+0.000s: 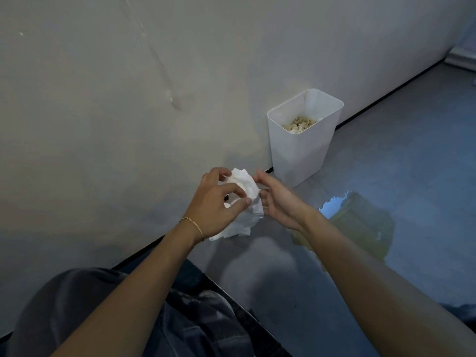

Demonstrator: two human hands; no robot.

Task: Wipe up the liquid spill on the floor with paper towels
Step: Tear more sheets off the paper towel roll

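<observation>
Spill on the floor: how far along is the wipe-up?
Early. Done: little to show; the white bin holds tan scraps, and I cannot tell whether they are used towels. In hand: the left hand grips a white paper towel above the floor, with the right hand open beside it. Left: the puddle lies wide and glossy, and the towel is not touching it.
</observation>
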